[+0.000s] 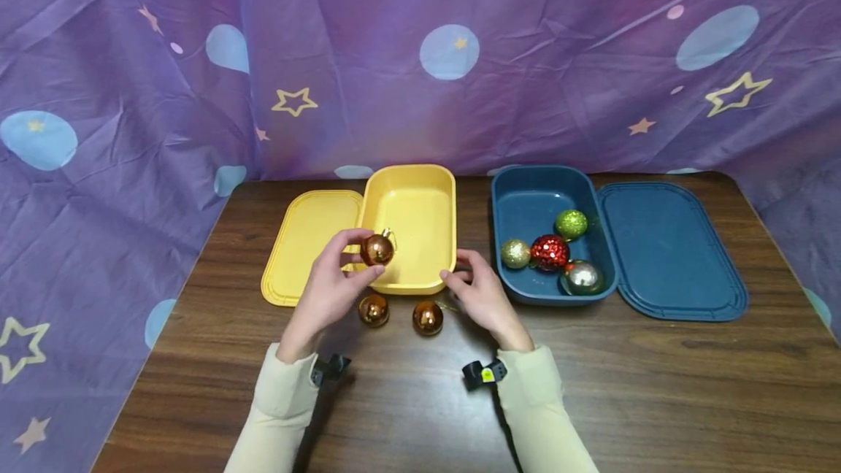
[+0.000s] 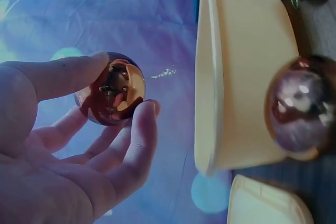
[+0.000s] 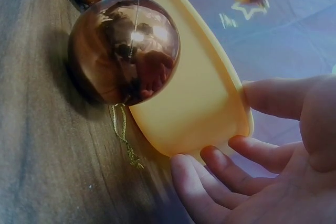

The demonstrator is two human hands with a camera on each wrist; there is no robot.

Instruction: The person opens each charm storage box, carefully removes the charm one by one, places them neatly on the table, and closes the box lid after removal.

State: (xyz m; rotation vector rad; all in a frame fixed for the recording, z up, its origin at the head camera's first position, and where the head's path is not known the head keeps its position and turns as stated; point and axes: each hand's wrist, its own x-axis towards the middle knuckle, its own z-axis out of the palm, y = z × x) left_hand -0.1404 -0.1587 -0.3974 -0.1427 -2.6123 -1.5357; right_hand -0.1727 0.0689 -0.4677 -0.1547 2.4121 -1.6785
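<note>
Between thumb and fingers, my left hand [image 1: 331,279] holds a shiny copper-brown Christmas ball [image 2: 111,88] with its cap and loop upward. It is above the left wall of a yellow rectangular box [image 1: 414,228], in which no balls show. At that box's front right corner, my right hand [image 1: 482,290] grips the wall, thumb at the rim and fingers along the outer side in the right wrist view. Two more copper-brown balls lie on the table before the box, a left one [image 1: 374,310] and a right one [image 1: 428,317]; a gold string [image 3: 125,140] trails from the right one.
A yellow lid [image 1: 309,254] lies left of the yellow box. To the right stands a blue box [image 1: 525,203] holding a green, a gold, a red and a silver ball, with a blue lid [image 1: 673,250] beside it. Behind the wooden table [image 1: 407,400] hangs a purple curtain [image 1: 368,42].
</note>
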